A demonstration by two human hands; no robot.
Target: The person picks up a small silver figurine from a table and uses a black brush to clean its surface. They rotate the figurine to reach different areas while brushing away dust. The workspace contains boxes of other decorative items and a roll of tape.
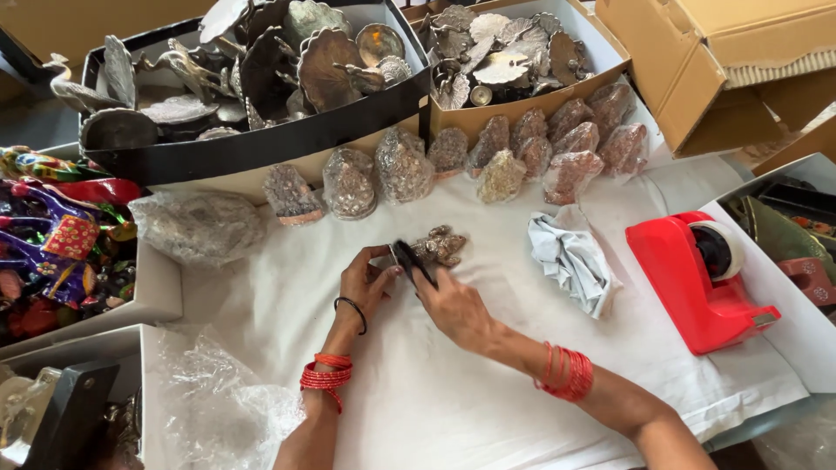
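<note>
Head view, one frame. Nearest me, both forearms come in from the near edge of the white cloth-covered table (488, 409), each wrist ringed with red thread bangles. The left hand (364, 287) has its fingers curled shut round the lower end of a small dark flat-handled brush (406, 259), while the right hand (453, 306) lies over the brush from the other side, fingers closed on it as far as I can tell; the exact pinch is hidden by the knuckles. The brush head touches a small bronze-coloured lumpy metal figurine (441, 245), which rests on the cloth near the table's middle, just beyond both hands. I judge the step in hand to be brushing or cleaning this figurine; the next move would call for steadying the piece with one hand so it does not skid on the cloth. To the right lie a crumpled grey-white rag (570, 261) and, near the right edge, a red plastic tape dispenser (697, 278). Further out, a row of plastic-wrapped glittery figurines (488, 157) runs along the far edge. Beyond that stand a black tray of dull silver metal ornaments (261, 144) and a tan cardboard box of similar leaf-shaped pieces (522, 109).
</note>
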